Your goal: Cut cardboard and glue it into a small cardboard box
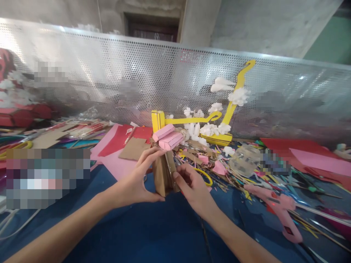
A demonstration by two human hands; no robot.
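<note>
A small brown cardboard piece, folded and standing upright, is held between both hands over the blue table. My left hand pinches its left side, thumb below and fingers curled over the top. My right hand grips its right edge with closed fingers. Just behind the cardboard sit pink folded foam blocks.
A pink glue gun lies at the right. Yellow-handled scissors, paper scraps and sticks litter the area behind my right hand. A yellow paper model with white cotton tufts stands against a perforated metal screen. Pink and red sheets lie at left.
</note>
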